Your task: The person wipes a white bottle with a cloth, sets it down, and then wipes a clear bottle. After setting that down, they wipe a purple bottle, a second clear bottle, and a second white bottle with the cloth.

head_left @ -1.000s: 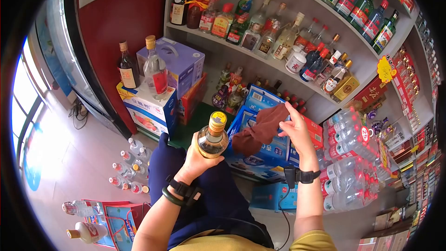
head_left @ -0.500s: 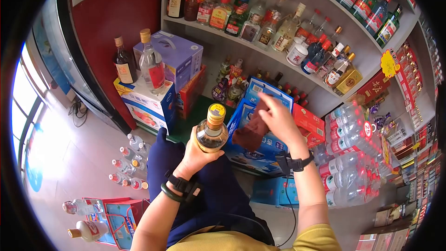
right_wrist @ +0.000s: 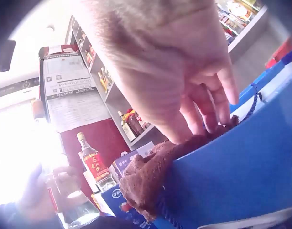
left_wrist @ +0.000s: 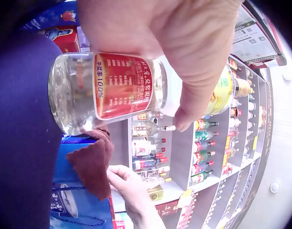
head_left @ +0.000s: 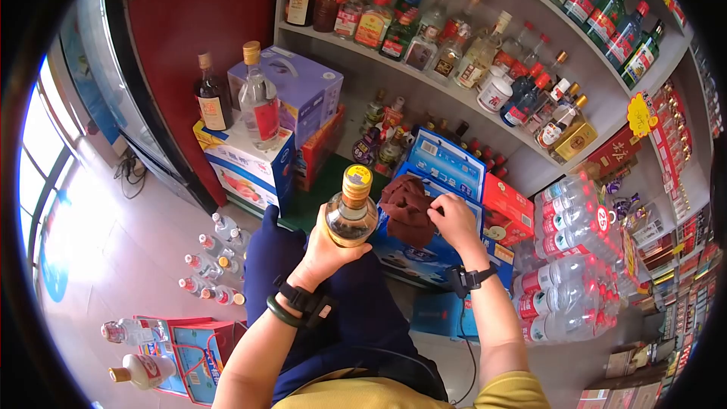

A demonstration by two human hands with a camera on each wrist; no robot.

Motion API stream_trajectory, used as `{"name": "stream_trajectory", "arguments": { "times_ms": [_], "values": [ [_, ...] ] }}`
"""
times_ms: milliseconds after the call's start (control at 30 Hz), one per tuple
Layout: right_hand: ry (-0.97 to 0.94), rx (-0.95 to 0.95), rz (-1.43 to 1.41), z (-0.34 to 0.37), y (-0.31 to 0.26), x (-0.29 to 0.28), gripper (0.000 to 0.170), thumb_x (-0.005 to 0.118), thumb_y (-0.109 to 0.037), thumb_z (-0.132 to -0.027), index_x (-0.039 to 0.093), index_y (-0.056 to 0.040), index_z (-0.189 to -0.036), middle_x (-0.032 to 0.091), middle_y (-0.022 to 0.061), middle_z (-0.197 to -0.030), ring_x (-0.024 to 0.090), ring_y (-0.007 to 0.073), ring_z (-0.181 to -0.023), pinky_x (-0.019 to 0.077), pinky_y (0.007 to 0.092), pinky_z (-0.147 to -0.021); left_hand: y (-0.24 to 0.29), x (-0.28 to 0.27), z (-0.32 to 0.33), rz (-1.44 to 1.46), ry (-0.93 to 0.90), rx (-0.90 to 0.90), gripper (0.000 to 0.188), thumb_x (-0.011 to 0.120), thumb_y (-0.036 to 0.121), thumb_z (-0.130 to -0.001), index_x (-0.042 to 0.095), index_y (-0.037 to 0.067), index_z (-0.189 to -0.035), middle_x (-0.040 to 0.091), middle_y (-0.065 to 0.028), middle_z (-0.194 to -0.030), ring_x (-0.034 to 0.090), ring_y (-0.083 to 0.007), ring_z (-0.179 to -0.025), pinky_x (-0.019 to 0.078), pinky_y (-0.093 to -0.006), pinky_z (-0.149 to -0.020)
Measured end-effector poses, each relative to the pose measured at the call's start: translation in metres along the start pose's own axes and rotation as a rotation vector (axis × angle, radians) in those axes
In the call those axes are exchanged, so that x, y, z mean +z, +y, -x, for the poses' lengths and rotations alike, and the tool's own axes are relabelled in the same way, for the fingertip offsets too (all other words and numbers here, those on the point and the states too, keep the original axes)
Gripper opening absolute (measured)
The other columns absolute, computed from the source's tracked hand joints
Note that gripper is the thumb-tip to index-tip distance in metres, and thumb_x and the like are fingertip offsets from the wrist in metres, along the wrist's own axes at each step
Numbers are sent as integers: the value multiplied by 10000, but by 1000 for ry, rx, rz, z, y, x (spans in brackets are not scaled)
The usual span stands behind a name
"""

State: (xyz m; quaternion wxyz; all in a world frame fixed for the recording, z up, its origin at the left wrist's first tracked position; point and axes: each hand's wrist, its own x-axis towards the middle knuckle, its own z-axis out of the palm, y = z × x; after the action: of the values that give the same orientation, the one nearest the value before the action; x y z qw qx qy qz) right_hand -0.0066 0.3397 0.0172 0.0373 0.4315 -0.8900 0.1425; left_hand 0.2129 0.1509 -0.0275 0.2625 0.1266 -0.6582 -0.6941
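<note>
A: And on the white-and-blue box [head_left: 232, 173], a dark bottle [head_left: 213, 106] stands right beside a clear one [head_left: 259, 92], red label [head_left: 266, 120] showing!

B: Purple carton [head_left: 309, 98] just behind! Clear bottles [head_left: 203, 266] bunched on the floor [head_left: 144, 250], left!

A: Over right, shrink-wrapped bottle packs [head_left: 564, 295], yellow tag [head_left: 641, 114] higher up!

B: Far-right goods [head_left: 670, 261]? Too blurred; small packets, perhaps.

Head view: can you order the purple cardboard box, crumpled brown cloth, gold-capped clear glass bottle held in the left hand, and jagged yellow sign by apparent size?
1. Purple cardboard box
2. Crumpled brown cloth and held glass bottle: too close to rank
3. Jagged yellow sign
</note>
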Motion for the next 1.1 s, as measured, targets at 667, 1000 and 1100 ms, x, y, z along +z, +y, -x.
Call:
{"name": "stream_trajectory", "arguments": {
  "times_ms": [667,1000,1100],
  "values": [
    [-85,-308,-1242,-13,-167,-98,296,677,-184,-900,522,-46,-1112,583,57,-1162,561,129,-1076,442,292,-940,14,21,4,-72,43,28,803,867,128,-616,391,51,-1258,584,-100,-1139,590,-183,-1070,493,-330,-910],
    [2,-8,-1578,4,-132,-88,388,544,-327,-969,490,-29,-1212,611,104,-1125,626,224,-1020,526,345,-851,42,33,-3,-156,5,472,543,806,23,-674,505,58,-1123,659,-160,-1138,628,-333,-1106,519,-384,-898],
    [95,2,-1596,-7,-111,-66,419,469,-375,-996,482,-30,-1234,600,117,-1142,628,271,-1054,548,370,-818,29,36,4,-308,20,149,638,863,143,-621,507,25,-1136,664,-162,-1075,653,-338,-1015,528,-401,-862]
  ]
}}
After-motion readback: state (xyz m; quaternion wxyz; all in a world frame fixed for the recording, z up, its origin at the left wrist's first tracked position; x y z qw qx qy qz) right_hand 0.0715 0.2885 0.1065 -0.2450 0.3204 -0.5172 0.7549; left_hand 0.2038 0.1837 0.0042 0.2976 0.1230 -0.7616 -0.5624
